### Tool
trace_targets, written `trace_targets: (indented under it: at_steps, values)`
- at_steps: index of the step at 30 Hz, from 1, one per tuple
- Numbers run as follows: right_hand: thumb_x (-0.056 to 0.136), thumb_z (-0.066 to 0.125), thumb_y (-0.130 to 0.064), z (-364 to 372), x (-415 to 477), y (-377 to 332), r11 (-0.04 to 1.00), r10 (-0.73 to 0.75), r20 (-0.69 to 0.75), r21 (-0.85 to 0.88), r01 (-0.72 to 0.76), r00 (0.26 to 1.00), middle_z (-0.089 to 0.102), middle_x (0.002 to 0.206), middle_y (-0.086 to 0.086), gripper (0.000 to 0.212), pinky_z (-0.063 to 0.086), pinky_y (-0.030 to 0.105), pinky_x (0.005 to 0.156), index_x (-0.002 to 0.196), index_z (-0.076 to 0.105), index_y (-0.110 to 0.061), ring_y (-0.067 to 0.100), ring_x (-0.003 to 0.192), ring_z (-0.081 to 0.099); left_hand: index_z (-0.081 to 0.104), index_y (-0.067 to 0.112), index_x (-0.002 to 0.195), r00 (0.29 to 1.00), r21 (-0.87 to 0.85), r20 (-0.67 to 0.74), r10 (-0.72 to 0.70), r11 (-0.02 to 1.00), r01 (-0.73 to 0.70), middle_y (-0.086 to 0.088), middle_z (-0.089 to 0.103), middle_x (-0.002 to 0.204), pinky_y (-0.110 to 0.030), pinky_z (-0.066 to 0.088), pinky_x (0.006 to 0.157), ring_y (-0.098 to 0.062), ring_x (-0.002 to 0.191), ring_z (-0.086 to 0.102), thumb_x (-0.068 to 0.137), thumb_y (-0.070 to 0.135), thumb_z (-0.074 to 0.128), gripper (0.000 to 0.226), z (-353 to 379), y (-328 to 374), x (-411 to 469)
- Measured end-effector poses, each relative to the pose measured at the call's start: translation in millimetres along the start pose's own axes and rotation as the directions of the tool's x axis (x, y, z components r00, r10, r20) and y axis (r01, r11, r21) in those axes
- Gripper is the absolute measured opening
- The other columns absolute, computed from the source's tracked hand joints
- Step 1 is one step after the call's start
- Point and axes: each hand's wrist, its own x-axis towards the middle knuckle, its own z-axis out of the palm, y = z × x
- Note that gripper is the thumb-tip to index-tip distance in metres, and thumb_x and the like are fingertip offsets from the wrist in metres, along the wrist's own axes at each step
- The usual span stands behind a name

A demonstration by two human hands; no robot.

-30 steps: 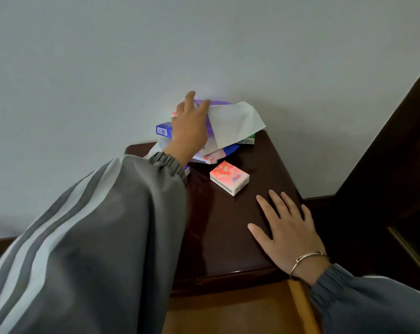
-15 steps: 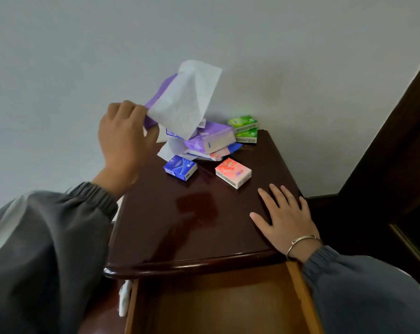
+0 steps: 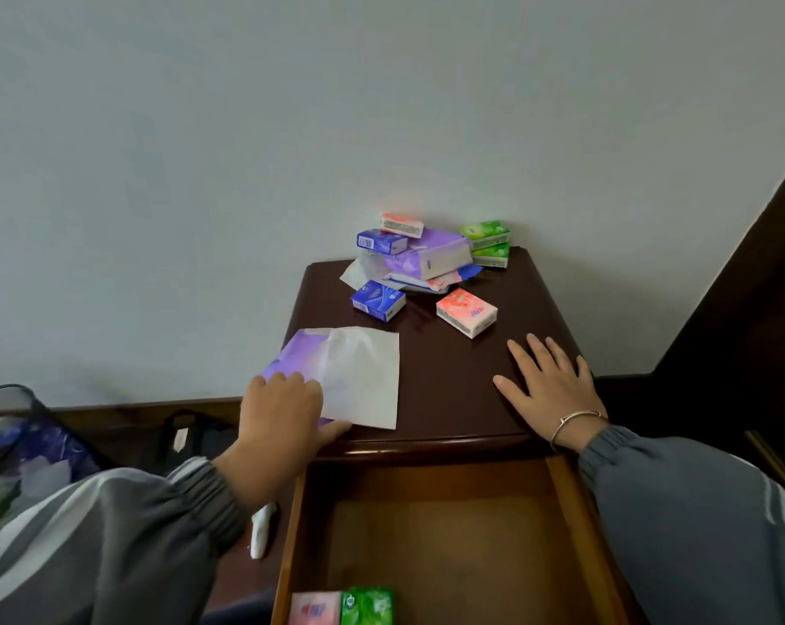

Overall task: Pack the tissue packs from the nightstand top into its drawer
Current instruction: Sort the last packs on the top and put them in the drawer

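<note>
My left hand (image 3: 287, 410) grips a purple tissue pack (image 3: 298, 356) with a loose white tissue sheet (image 3: 363, 376) hanging from it, at the front left corner of the dark nightstand top (image 3: 449, 390). My right hand (image 3: 548, 390) rests flat on the top near its right front edge. At the back lie a large purple pack (image 3: 426, 259), two blue packs (image 3: 378, 300), a pink pack (image 3: 467, 312), two stacked green packs (image 3: 487, 243) and a small pink pack (image 3: 401, 225). The drawer (image 3: 426, 534) stands pulled out below, with a pink pack (image 3: 314, 608) and a green pack (image 3: 367, 605) at its near end.
A pale wall rises behind the nightstand. Dark wooden furniture (image 3: 742, 309) stands to the right. On the left floor are a black mesh bin (image 3: 16, 439) with coloured wrappers, a dark bag (image 3: 192, 437), and a white object (image 3: 262, 532) beside the drawer.
My left hand took the purple pack with its loose tissue off the pile, lifted it, and brought it down to the front left corner. My right hand stayed flat on the top.
</note>
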Motion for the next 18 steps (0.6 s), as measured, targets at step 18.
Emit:
trace_targets:
  at_steps: [18]
  values:
    - [0.087, 0.039, -0.058, 5, 73, -39, 0.971, -0.224, -0.165, 0.049, 0.234, 0.961, 0.019, 0.156, -0.003, 0.073, 0.029, 0.045, 0.110, 0.148, 0.013, -0.028, 0.023, 0.144, 0.016, 0.011, 0.022, 0.151, 0.956, -0.326, -0.266, 0.124, 0.922, -0.210, -0.009, 0.016, 0.156, -0.048, 0.036, 0.101, -0.035, 0.133, 0.032, 0.077, 0.010, 0.064, 0.091, -37, -2, 257]
